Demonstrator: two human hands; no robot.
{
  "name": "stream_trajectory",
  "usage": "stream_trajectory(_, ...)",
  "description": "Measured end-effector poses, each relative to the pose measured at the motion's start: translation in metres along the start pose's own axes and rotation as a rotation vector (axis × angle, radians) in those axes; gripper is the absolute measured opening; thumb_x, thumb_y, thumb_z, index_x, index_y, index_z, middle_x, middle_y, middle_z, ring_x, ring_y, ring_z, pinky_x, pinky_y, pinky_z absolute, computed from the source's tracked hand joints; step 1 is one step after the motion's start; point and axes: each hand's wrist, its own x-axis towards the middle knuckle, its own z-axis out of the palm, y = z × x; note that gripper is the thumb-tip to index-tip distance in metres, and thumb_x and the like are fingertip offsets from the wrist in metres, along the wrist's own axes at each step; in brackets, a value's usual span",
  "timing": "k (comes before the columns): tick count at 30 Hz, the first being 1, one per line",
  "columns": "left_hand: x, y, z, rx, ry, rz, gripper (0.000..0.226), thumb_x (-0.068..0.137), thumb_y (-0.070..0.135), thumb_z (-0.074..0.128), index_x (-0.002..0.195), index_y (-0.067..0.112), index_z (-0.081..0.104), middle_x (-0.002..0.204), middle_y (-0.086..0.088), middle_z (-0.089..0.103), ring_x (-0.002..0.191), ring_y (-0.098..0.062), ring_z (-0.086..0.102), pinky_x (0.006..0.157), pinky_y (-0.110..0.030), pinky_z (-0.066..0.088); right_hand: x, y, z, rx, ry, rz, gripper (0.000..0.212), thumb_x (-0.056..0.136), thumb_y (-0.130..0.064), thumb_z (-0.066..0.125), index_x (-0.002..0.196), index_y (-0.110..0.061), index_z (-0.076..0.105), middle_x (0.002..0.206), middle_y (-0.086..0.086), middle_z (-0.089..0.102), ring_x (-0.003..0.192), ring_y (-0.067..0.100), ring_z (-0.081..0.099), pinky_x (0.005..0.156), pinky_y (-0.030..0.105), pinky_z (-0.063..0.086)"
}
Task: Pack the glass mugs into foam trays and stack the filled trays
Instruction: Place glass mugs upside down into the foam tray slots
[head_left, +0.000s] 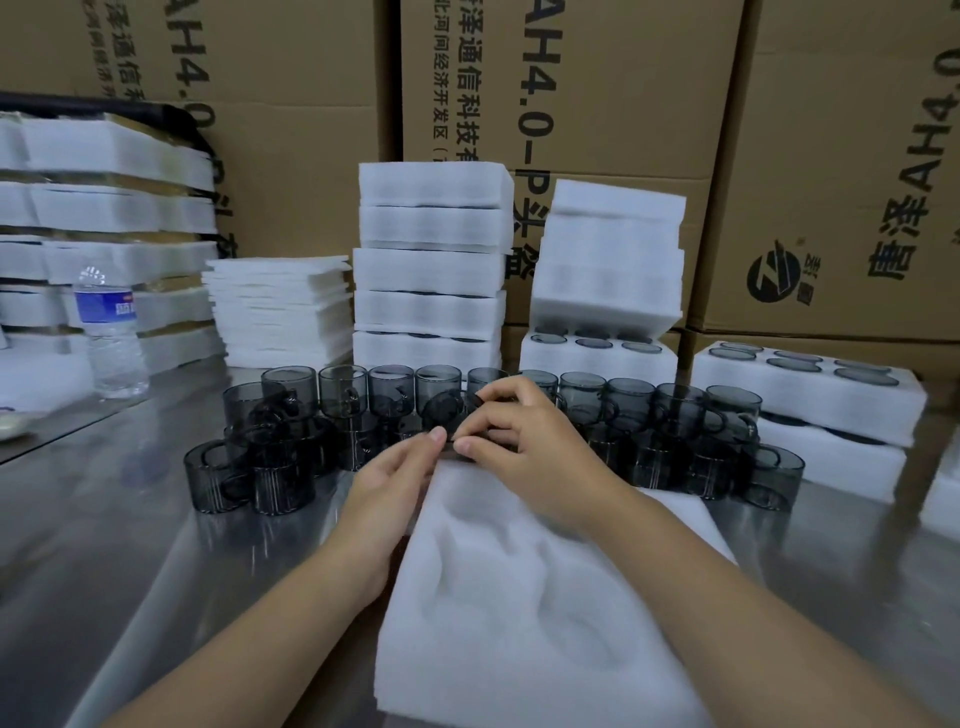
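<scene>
An empty white foam tray (519, 597) with round pockets lies on the steel table (130, 545) right in front of me. Behind it stand several smoky grey glass mugs (291, 395) in rows, some stacked two high. My right hand (524, 436) reaches over the tray's far edge, its fingers curled around one mug (441, 413) in the middle of the rows. My left hand (395, 478) grips the tray's far left corner, fingertips touching my right thumb. The held mug is mostly hidden by my fingers.
Filled foam trays lie at the right (810, 384) and centre right (597, 358), the latter under empty trays. A tall stack of closed trays (431, 270) and flat foam sheets (280, 312) stand behind the mugs. A water bottle (109, 332) stands left. Cardboard boxes (597, 104) wall the back.
</scene>
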Motion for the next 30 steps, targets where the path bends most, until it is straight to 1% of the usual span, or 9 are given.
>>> stream_trajectory(2,0.002,0.005,-0.001,-0.049,0.033,0.030,0.033,0.078,0.037,0.071,0.102,0.015,0.072,0.094,-0.007,0.074,0.087,-0.019,0.070,0.072,-0.030,0.054,0.003,-0.005,0.000,0.002,0.045,-0.019,0.007,0.085,-0.021,0.069,0.092,-0.024,0.070,0.114,-0.013,0.044,0.109,-0.001,0.050,0.096,0.019,0.044)
stream_trajectory(5,0.005,0.016,-0.003,-0.082,0.077,0.069,0.021,0.080,0.034,0.071,0.092,0.017,0.076,0.096,-0.007,0.075,0.092,-0.019,0.071,0.086,-0.035,0.052,0.011,-0.018,-0.002,-0.066,0.071,-0.053,0.039,0.084,-0.025,0.072,0.119,-0.032,0.058,0.112,-0.015,0.046,0.107,0.002,0.051,0.093,0.019,0.046)
stream_trajectory(11,0.003,0.022,-0.001,-0.135,0.026,0.096,0.013,0.081,0.032,0.070,0.086,0.020,0.075,0.079,0.001,0.073,0.075,-0.014,0.072,0.065,-0.024,0.055,0.015,-0.035,-0.014,-0.295,-0.083,-0.015,0.065,0.081,-0.039,0.070,0.138,-0.039,0.040,0.127,-0.018,0.034,0.106,-0.002,0.043,0.093,0.018,0.040)
stream_trajectory(14,-0.002,0.022,0.007,-0.176,-0.031,0.095,0.020,0.084,0.024,0.069,0.100,0.012,0.067,0.074,0.002,0.069,0.063,-0.013,0.068,0.058,-0.021,0.054,0.005,-0.030,-0.014,-0.356,-0.090,-0.024,0.077,0.080,-0.034,0.069,0.144,-0.039,0.027,0.140,-0.015,0.030,0.120,-0.002,0.035,0.097,0.017,0.033)
stream_trajectory(16,-0.006,0.023,0.010,-0.196,-0.086,0.088,0.032,0.085,0.021,0.068,0.113,0.007,0.062,0.076,0.001,0.071,0.067,-0.015,0.069,0.060,-0.022,0.055,-0.004,-0.025,-0.011,-0.319,-0.024,-0.045,0.077,0.081,-0.025,0.067,0.145,-0.036,0.026,0.137,-0.014,0.035,0.124,-0.001,0.034,0.100,0.017,0.033)
stream_trajectory(18,-0.008,0.023,0.010,-0.192,-0.121,0.078,0.037,0.086,0.019,0.066,0.120,0.008,0.059,0.095,-0.007,0.073,0.081,-0.020,0.071,0.066,-0.024,0.056,-0.011,-0.019,-0.008,-0.248,0.031,-0.048,0.075,0.079,-0.014,0.064,0.144,-0.033,0.030,0.132,-0.014,0.040,0.123,0.000,0.040,0.100,0.014,0.033)
stream_trajectory(22,-0.010,0.023,0.008,-0.197,-0.100,0.091,0.024,0.086,0.013,0.064,0.108,0.021,0.062,0.105,-0.008,0.070,0.086,-0.017,0.070,0.064,-0.024,0.056,-0.018,-0.010,-0.010,0.030,0.128,0.012,0.062,0.081,0.003,0.061,0.123,-0.041,0.046,0.121,-0.008,0.051,0.104,0.006,0.059,0.094,0.016,0.046)
stream_trajectory(26,-0.012,0.024,0.008,-0.189,-0.122,0.096,0.030,0.084,0.015,0.066,0.112,0.021,0.060,0.095,-0.004,0.074,0.085,-0.017,0.071,0.059,-0.022,0.055,-0.024,-0.003,-0.017,0.016,0.153,0.080,0.043,0.078,-0.008,0.073,0.109,-0.036,0.061,0.108,-0.016,0.058,0.074,0.003,0.063,0.072,0.018,0.050)
stream_trajectory(30,-0.012,0.025,0.006,-0.235,-0.135,0.065,0.038,0.069,0.028,0.071,0.105,0.021,0.063,0.094,-0.005,0.074,0.085,-0.017,0.072,0.058,-0.021,0.054,-0.026,-0.004,-0.019,0.024,0.147,0.124,0.043,0.072,-0.020,0.080,0.107,-0.036,0.062,0.099,-0.013,0.062,0.066,0.002,0.058,0.069,0.018,0.048)
